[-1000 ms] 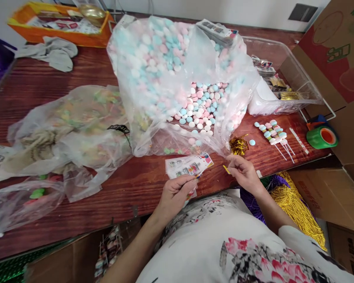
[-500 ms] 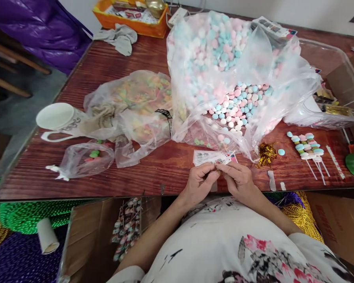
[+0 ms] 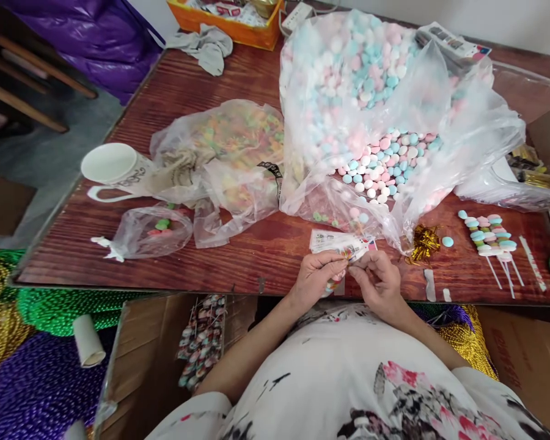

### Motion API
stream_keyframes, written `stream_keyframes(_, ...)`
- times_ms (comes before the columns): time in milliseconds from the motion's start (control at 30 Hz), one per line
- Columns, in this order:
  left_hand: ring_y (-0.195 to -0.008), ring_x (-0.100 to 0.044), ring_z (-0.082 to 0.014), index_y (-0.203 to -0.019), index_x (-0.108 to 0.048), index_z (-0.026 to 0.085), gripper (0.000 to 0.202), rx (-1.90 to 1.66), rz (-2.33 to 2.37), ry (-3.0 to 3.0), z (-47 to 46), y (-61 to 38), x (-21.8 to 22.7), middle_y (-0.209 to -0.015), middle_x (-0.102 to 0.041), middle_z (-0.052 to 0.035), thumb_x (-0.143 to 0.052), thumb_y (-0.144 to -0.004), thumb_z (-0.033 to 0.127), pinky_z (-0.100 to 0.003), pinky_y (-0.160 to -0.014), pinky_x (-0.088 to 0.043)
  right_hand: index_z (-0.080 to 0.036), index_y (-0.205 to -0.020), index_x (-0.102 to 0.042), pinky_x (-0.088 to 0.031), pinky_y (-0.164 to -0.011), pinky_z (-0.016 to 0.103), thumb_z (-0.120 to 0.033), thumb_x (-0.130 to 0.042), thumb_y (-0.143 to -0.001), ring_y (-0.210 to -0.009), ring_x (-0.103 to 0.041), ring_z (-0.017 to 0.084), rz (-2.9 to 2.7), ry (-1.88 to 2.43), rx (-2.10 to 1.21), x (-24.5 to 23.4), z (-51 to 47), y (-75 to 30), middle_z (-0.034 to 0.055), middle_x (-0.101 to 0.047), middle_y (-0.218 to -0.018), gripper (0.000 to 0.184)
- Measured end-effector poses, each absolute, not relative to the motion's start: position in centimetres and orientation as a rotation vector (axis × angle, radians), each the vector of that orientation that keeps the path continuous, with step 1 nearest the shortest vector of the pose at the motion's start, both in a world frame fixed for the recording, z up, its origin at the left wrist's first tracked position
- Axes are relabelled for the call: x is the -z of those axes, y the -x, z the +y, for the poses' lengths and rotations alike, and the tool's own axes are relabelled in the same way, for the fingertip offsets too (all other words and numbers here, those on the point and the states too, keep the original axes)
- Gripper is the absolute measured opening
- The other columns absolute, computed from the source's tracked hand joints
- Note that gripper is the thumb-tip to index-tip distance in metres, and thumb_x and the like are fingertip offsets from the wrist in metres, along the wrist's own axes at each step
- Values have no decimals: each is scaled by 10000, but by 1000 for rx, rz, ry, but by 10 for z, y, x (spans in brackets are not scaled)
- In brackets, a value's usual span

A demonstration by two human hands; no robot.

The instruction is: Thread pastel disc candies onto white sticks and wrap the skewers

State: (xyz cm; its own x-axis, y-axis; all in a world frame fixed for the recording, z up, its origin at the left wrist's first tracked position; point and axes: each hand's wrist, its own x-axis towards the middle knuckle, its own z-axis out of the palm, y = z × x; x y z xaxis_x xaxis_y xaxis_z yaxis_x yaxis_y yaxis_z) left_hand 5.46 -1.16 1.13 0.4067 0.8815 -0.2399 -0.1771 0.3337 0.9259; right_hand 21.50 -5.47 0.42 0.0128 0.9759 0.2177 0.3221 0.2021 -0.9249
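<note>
My left hand (image 3: 314, 275) is closed, thumb and forefinger pinching the top of a small candy stick in clear wrap (image 3: 333, 285). White and reddish pieces show below the fingers; the rest is hidden. Close beside it, my right hand (image 3: 380, 284) has its thumb and fingertips pinched together at the same top end. Whatever thin thing is between those fingertips is too small to make out. Just beyond both hands lies a stack of printed cards or labels (image 3: 327, 239). To the right sit a bundle of gold twist ties (image 3: 424, 243) and one blue candy (image 3: 448, 241).
A big clear bag of pastel candies (image 3: 348, 79) fills the back. Leftward are a bag of gummy candies (image 3: 238, 134), a white mug (image 3: 110, 165) and a small bag (image 3: 132, 232). Candy skewers (image 3: 488, 235) lie at right. Below the table edge stands a cardboard box (image 3: 137, 360).
The view has shifted, so the table things appear further right and a little higher. My hands have parted slightly and tilted, and the wrapped candy stick now shows beneath my left fingers.
</note>
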Motion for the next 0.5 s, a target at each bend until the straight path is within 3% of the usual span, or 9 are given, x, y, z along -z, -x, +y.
stream_keyframes(233, -572, -441, -89, -571, -600, 139, 316, -809, 878, -1304, -11, -53, -15, -589, -507, 9, -586, -846, 295, -238, -572, -350, -184, -770, -625, -436, -672, 248, -285, -668, -802, -674, -540, 115, -1263, 1196, -1422, -12, -39, -227, -22, -603, -696, 115)
stream_keyframes(367, -549, -450, -82, -556, -615, 128, 301, -688, 834, -1353, -10, -53, -16, -566, -515, 9, -611, -818, 276, -225, -547, -357, -174, -742, -586, -390, -611, 231, -318, -651, -798, -605, -469, 97, -1464, 1158, -1610, -11, -29, -243, -47, -530, -630, 168)
stream_keyframes(433, -506, -449, -74, -536, -615, 122, 292, -560, 778, -1220, -9, -51, -17, -527, -526, 11, -648, -779, 281, -212, -505, -351, -168, -720, -551, -360, -576, 221, -291, -608, -825, -581, -426, 89, -1714, 1099, -1603, -13, -28, -248, -49, -491, -619, 171)
stream_keyframes(500, -448, -443, -63, -545, -645, 115, 232, -412, 724, -1023, -8, -49, -16, -489, -545, 12, -702, -712, 264, -195, -449, -339, -163, -735, -535, -363, -580, 234, -220, -536, -857, -609, -432, 102, -2025, 982, -1366, -20, -32, -251, -26, -500, -657, 135)
